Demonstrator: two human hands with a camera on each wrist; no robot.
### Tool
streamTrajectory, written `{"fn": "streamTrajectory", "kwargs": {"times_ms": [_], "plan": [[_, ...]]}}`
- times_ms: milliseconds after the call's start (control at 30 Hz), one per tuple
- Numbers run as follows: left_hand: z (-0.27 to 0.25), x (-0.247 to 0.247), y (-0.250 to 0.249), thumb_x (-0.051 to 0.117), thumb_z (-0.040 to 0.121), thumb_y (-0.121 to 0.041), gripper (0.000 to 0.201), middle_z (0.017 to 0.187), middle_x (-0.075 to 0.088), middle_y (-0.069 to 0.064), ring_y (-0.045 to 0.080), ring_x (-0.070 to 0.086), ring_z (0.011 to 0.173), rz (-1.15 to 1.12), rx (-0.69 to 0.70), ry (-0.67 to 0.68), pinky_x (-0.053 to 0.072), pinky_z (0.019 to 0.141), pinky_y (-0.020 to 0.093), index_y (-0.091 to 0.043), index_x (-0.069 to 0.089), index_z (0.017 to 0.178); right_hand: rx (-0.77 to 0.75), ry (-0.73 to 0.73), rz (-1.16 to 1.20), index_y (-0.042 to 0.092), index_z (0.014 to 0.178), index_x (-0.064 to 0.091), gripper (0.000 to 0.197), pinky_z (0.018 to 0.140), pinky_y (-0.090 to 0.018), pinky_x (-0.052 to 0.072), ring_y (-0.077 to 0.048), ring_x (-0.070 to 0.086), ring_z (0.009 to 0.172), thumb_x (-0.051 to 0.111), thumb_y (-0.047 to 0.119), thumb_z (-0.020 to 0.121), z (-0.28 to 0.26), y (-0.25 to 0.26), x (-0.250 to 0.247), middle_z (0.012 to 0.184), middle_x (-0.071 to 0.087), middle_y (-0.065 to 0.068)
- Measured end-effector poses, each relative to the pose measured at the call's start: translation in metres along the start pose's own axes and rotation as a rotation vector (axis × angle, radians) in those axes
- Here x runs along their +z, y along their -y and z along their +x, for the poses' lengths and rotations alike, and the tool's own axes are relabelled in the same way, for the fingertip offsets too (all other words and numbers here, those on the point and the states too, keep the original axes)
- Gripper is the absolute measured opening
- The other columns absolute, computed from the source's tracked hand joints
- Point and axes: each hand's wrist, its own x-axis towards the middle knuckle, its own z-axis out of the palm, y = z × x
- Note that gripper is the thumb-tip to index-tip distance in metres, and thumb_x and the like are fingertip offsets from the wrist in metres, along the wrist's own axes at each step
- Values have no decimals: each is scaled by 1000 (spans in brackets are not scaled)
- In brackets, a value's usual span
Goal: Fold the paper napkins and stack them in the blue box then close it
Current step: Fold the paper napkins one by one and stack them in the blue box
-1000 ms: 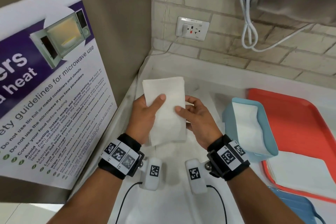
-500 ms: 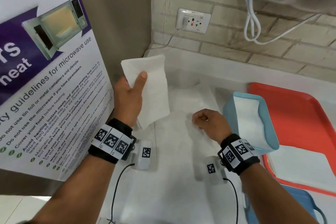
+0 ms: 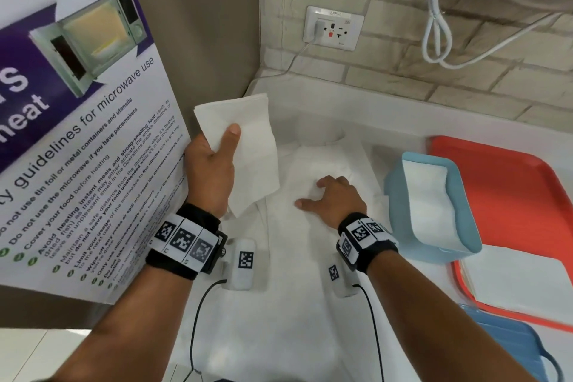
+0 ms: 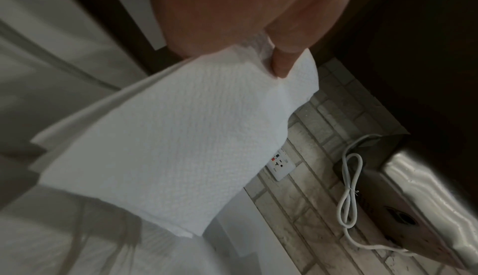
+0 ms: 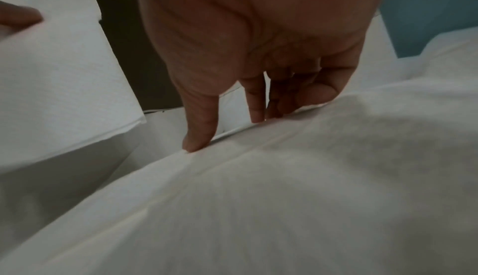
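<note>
White bench (image 3: 310,335), red tray (image 3: 511,195) at right. Blue box (image 3: 400,195) beside tray, open, napkins inside. Our left hand (image 3: 210,170) pinches folded napkin (image 3: 248,146), lifted. Our right hand (image 3: 335,198) fingertips (image 5: 196,144) press flat sheet (image 3: 325,164), uncurled. Risk: loose one-handed pinch lets fold spring open; sheets drag together.

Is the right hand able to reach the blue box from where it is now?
Probably yes. The right hand rests on the flat napkin, and the blue box stands open just to its right with nothing between them. The left hand holds the folded napkin.
</note>
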Motion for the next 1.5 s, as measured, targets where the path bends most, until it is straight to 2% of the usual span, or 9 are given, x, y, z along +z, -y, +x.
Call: {"fn": "streamTrajectory", "kwargs": {"times_ms": [167, 333, 467, 633, 967, 1200, 1333, 1400, 1500], "plan": [[-1, -2, 4, 66, 102, -21, 12, 110, 78, -1, 16, 74, 105, 12, 1, -3, 59, 85, 34, -19, 72, 111, 74, -22, 130, 19, 120, 63, 71, 96, -42, 50, -27, 58, 114, 66, 75, 76, 11, 13, -2, 121, 62, -3], [-2, -3, 7, 65, 102, -20, 12, 106, 79, -6, 13, 74, 103, -6, -39, -21, 58, 81, 28, -19, 73, 110, 59, -13, 455, 27, 76, 52, 29, 83, -32, 47, -21, 59, 89, 77, 39, 84, 22, 14, -2, 92, 62, 3], [-2, -1, 10, 63, 103, -21, 13, 101, 80, -8, 10, 74, 99, -13, -97, -36, 58, 78, 26, -18, 74, 109, 115, -5, 856, 15, 88, 63, 13, 85, -39, 54, -29, 66, 90, 75, 12, 84, 18, 11, -11, 95, 69, -9], [-2, 8, 13, 63, 103, -24, 11, 97, 79, -10, 8, 73, 96, -40, -215, -47, 57, 92, 34, -21, 74, 100, 142, 123, 1157, 9, 100, 72, 17, 89, -48, 53, -33, 66, 93, 67, 10, 84, -7, 9, -32, 104, 71, -19], [1, 20, 16, 62, 103, -36, 23, 120, 76, 2, 25, 68, 118, -32, -477, 4, 49, 110, 50, -20, 72, 116, -404, 94, 1412, 22, 129, 63, 43, 87, -43, 56, -27, 67, 100, 47, -2, 96, -55, 45, -88, 117, 70, -10], [-1, 29, 14, 68, 98, -40, 34, 114, 78, 5, 30, 73, 110, -105, -575, 27, 55, 102, 53, -17, 73, 123, -294, 3, 1231, 15, 130, 61, 38, 85, -44, 57, -27, 70, 93, 57, -2, 95, -48, 40, -56, 108, 73, -16], [-7, 32, 10, 64, 100, -40, 38, 117, 77, 11, 34, 72, 111, -180, -601, 69, 57, 97, 51, -12, 72, 124, -266, 6, 1138, 26, 135, 58, 52, 90, -52, 57, -40, 69, 98, 72, 14, 85, -41, 28, -37, 105, 68, -28], [-9, 34, 8, 56, 105, -44, 42, 116, 77, 11, 33, 74, 106, -214, -613, 93, 61, 89, 46, -11, 70, 126, -300, -23, 1041, 31, 137, 55, 58, 89, -51, 57, -40, 68, 90, 74, 17, 84, -38, 25, -33, 88, 64, -18], [-10, 34, 7, 50, 106, -49, 45, 113, 78, 10, 28, 76, 97, -215, -605, 101, 62, 84, 43, -13, 71, 121, -369, -60, 915, 31, 143, 51, 60, 74, -32, 49, -12, 53, 67, 72, 11, 91, -35, 21, -33, 66, 51, 8]]}}
